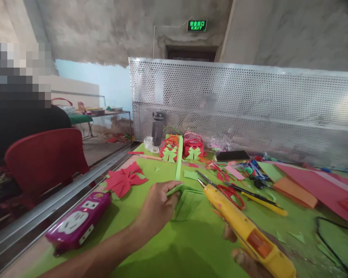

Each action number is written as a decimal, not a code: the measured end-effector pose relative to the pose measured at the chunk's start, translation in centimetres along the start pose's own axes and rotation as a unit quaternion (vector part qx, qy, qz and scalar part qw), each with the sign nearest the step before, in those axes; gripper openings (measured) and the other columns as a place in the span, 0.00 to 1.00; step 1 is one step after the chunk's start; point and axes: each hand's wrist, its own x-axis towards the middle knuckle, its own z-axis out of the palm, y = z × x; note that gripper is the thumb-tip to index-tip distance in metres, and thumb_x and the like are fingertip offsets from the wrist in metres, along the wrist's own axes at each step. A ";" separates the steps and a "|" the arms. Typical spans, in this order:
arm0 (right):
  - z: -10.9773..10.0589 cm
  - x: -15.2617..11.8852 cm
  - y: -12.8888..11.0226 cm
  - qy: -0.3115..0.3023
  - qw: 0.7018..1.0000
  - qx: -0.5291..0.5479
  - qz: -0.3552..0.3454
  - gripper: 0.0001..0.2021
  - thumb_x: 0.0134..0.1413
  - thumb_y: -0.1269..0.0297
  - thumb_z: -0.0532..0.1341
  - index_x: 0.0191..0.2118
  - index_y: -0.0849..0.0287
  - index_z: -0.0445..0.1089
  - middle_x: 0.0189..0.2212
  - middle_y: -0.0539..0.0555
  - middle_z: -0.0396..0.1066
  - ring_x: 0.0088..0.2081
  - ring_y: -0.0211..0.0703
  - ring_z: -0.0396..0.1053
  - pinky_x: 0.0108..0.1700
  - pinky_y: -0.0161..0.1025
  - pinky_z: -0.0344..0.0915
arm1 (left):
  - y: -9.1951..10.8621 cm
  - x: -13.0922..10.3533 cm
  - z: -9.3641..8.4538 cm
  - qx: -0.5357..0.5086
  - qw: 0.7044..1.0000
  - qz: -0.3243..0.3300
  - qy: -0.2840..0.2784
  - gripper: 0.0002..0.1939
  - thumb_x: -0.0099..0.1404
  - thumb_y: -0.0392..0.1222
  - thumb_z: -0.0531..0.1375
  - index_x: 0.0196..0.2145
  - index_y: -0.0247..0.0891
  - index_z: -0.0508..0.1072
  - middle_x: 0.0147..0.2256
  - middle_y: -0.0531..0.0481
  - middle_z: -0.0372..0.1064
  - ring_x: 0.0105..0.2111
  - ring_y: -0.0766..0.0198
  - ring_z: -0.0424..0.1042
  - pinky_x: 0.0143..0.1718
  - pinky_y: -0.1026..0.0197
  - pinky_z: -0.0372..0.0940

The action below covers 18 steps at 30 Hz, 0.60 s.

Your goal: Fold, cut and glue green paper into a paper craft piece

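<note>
My left hand [159, 202] pinches the edge of a folded green felt piece [188, 202] above the green tabletop [162, 253]. In my right hand [243, 253] is a yellow hot glue gun [249, 231], its metal nozzle pointing at the felt's upper right edge. I cannot tell whether the nozzle touches the felt. Just beyond the nozzle lie red-handled scissors [233, 197]. A yellow and black utility knife [258, 200] rests right of them. Left of my left hand lies a red felt flower [126, 179] with green bits under it.
A purple power strip [78, 224] sits at the left table edge. Two small red bags with green bows [194, 150], a grey bottle [157, 127] and a phone [232, 155] stand or lie at the back. Coloured sheets [316, 185] cover the right. A person sits by a red chair [49, 166].
</note>
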 end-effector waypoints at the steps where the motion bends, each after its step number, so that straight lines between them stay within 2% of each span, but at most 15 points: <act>1: -0.1 0.1 0.0 0.002 1.000 -0.006 0.000 0.13 0.44 0.45 0.59 0.33 0.45 0.69 0.16 0.47 0.68 0.16 0.43 0.67 0.16 0.34 0.64 | -0.1 0.0 0.1 -0.006 1.000 -0.006 -0.007 0.15 0.57 0.36 0.50 0.37 0.34 0.75 0.22 0.53 0.66 0.20 0.68 0.58 0.22 0.67 0.53; 6: 0.0 0.1 0.4 -0.016 1.000 0.005 0.013 0.14 0.41 0.44 0.59 0.28 0.47 0.69 0.15 0.46 0.66 0.14 0.42 0.65 0.15 0.33 0.64 | -0.2 0.1 0.2 -0.072 0.997 0.000 -0.040 0.16 0.56 0.34 0.51 0.39 0.35 0.75 0.22 0.54 0.65 0.22 0.68 0.60 0.21 0.69 0.52; 10: 0.1 -0.1 0.8 -0.020 0.999 -0.032 -0.010 0.17 0.43 0.41 0.56 0.28 0.49 0.69 0.16 0.47 0.68 0.15 0.42 0.66 0.18 0.35 0.65 | 0.1 0.1 0.0 -0.113 0.992 -0.013 -0.062 0.19 0.54 0.31 0.50 0.40 0.37 0.75 0.21 0.57 0.65 0.18 0.71 0.56 0.19 0.70 0.50; 14: 0.3 -0.3 1.1 -0.028 0.997 -0.067 -0.012 0.22 0.44 0.37 0.52 0.26 0.51 0.68 0.17 0.49 0.69 0.18 0.43 0.68 0.18 0.33 0.63 | 0.0 0.2 0.1 -0.125 0.990 -0.015 -0.064 0.18 0.54 0.32 0.51 0.40 0.37 0.74 0.20 0.58 0.64 0.17 0.72 0.54 0.19 0.70 0.50; 18: 0.7 -0.6 1.1 -0.038 0.999 -0.037 -0.002 0.22 0.42 0.35 0.52 0.25 0.49 0.66 0.16 0.46 0.66 0.17 0.41 0.66 0.17 0.32 0.61 | -0.7 0.5 0.4 -0.136 0.989 -0.033 -0.050 0.13 0.55 0.35 0.53 0.36 0.33 0.74 0.21 0.55 0.65 0.19 0.71 0.56 0.21 0.70 0.52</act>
